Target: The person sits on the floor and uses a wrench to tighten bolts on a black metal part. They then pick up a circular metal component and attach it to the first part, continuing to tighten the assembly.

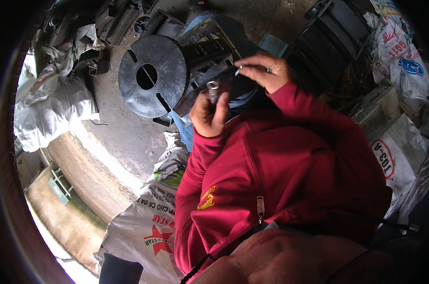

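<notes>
My left hand (208, 113) is closed around a short metal tube (213, 87), its round open end pointing up between thumb and fingers. To its right and a little farther off, my right hand (266, 71) pinches a small pale piece (237, 72) at the fingertips, too small to name. Both hands are over a black part across my lap, with a long slotted body (207, 49) and a round disc (129, 80) on its left end. The disc has a big centre hole and narrow slots. My wrists hide some of the body's near side.
White plastic sacks (53, 111) lie at the left, and a printed sack (129, 232) stands close by my left arm. Stacked black parts (340, 28) sit at the far right, near more sacks (403, 61). Dark metal pieces (115, 21) lie at the far left on the concrete floor (124, 137).
</notes>
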A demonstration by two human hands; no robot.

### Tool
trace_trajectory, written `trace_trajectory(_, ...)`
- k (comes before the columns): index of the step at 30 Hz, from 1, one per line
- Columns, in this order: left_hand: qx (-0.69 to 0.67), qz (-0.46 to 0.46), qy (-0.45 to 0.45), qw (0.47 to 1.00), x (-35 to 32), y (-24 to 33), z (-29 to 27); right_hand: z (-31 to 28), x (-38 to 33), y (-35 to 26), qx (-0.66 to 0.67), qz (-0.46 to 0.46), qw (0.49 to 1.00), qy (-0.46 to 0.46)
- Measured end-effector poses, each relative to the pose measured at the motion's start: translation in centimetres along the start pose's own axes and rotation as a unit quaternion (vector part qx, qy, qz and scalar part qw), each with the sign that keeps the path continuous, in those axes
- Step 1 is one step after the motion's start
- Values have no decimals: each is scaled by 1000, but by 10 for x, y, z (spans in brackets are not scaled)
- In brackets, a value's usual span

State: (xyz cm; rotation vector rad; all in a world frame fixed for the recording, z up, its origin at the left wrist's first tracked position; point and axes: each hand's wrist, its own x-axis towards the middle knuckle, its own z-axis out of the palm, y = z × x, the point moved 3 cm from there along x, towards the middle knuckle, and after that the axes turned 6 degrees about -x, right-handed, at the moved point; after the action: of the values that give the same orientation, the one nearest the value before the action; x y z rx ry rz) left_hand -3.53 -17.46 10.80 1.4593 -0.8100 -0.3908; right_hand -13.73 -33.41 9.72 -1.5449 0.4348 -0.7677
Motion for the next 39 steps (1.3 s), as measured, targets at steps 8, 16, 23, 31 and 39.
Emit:
trace_trajectory(8, 60, -44, -40, 996, -14, -11, -21, -11, 32, 1, -296, -194, 934, -45)
trace_trajectory(16, 2, -83, -7, 996, -19, -14, -19, -1, 31, 10, -332, -262, 904, -63)
trace_trajectory(23, 134, 26, -77, 988, -8, 4, -12, -3, 35, 19, -329, -254, 907, -67)
trace_trajectory(31, 304, 209, -51, 928, 10, 28, -2, -7, 36, 24, -276, -239, 928, -79)
trace_trajectory(39, 336, 166, -89, 923, 15, 22, 1, -8, 35, 29, -258, -185, 944, -95)
